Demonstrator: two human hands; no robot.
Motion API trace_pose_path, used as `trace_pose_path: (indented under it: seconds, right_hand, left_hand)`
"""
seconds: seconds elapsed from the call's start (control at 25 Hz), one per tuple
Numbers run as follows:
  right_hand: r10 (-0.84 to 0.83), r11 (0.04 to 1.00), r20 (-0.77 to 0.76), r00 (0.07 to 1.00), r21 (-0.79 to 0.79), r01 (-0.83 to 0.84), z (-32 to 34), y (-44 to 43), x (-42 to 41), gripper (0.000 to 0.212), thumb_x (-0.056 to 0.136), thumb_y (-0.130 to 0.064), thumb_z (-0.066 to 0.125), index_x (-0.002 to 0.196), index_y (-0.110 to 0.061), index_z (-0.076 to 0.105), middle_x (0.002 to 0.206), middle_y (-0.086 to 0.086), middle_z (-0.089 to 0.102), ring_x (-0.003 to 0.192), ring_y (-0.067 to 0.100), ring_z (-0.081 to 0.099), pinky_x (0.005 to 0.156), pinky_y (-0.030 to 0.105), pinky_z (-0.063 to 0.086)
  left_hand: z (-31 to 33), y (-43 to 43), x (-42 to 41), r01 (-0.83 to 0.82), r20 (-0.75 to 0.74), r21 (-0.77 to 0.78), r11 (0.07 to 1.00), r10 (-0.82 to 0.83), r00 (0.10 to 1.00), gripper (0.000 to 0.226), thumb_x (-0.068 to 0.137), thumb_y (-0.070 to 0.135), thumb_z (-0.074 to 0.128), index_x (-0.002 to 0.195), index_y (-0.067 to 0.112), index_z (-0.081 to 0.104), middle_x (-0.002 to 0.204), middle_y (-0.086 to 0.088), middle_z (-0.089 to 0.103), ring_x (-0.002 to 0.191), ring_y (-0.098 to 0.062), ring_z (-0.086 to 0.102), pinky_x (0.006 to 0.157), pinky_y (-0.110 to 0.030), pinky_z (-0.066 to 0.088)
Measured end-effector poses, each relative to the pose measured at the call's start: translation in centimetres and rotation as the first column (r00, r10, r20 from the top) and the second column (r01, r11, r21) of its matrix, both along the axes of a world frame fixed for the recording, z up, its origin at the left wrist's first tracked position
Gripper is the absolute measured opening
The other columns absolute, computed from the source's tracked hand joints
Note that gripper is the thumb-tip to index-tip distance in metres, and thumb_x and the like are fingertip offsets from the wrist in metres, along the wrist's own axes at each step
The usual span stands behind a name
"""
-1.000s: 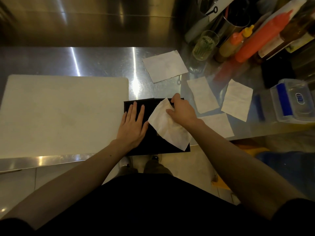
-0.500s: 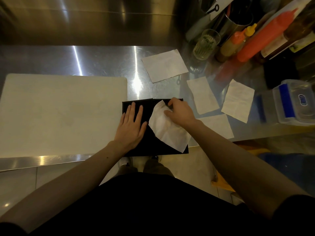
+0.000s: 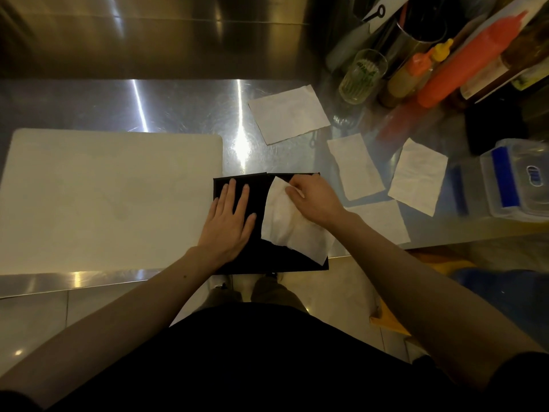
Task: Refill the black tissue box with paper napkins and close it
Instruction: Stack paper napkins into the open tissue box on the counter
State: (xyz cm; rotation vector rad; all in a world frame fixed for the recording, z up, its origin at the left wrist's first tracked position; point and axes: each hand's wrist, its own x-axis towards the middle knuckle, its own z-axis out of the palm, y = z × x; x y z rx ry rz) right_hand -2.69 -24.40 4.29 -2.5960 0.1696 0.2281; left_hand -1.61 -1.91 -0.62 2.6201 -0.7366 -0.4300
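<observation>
— On the right half of the black tissue box [image 3: 267, 260], what is being handled?

— A paper napkin [image 3: 285, 224] is pinched at its far edge by the right hand [image 3: 315, 200], whose fingers are curled onto it. The sheet is draped across the box top and reaches to the near right corner. The left half of the box is pressed by the left hand [image 3: 230, 217], which is laid flat with straight fingers and grasps nothing.

— And where is the box itself found?

— It is laid flat, with the near rim of the surface [image 3: 178, 105] running under its near side. A white cutting board [image 3: 113, 200] is set just beside it on the left.

— Which step is judged to be in hand?

— The refilling. One napkin is being fed in or laid on. Whether an opening lies beneath the sheet cannot be told, since the box is dark and that part is covered. Closing is not yet begun.

— How much is left to be done?

— Quite a lot, it is judged. Loose napkins [image 3: 355, 166] are spread to the right of the box and beyond its far right corner. The nearest loose napkin [image 3: 383, 221] is just beside the box's right side, partly hidden by the forearm.

— What is called for next?

— The held sheet is to be flattened and tucked in without being crumpled, while the box is steadied under the left palm. After that the nearest loose napkin is probably to be collected, and the closing is left for last.
</observation>
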Motion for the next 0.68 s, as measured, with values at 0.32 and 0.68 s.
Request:
trace_pose_path:
  seconds: [0.32, 0.68]
  right_hand:
    - [-0.122, 0.981, -0.059, 0.991, 0.144, 0.13, 1.1, -0.5, 0.1, 0.024, 0.105, -0.029, 0.028, 0.101, -0.009, 0.041, 0.077, 0.007, 0.056, 0.067, 0.021, 0.053, 0.062, 0.036, 0.04]
    - [-0.568, 0.534, -0.398, 0.72, 0.488, 0.691, 0.6, 1.3, -1.0, 0.024, 0.103, -0.024, 0.033, 0.096, -0.008, 0.05, 0.085, 0.004, 0.05, 0.079, 0.016, 0.05, 0.066, 0.026, 0.043]
  left_hand:
    - [0.2, 0.0, 0.1, 0.009, -0.014, -0.001, 1.0, -0.009, 1.0, 0.07, 0.096, 0.051, 0.015, 0.155, 0.015, 0.008, 0.162, -0.017, 0.003, 0.149, -0.031, 0.005, 0.119, -0.047, 0.013]
    - [0.1, 0.0, 0.1, 0.015, -0.028, -0.012, 1.0, -0.016, 0.999, 0.069, 0.096, 0.051, 0.015, 0.155, 0.015, 0.007, 0.162, -0.017, 0.002, 0.149, -0.031, 0.004, 0.119, -0.047, 0.012]
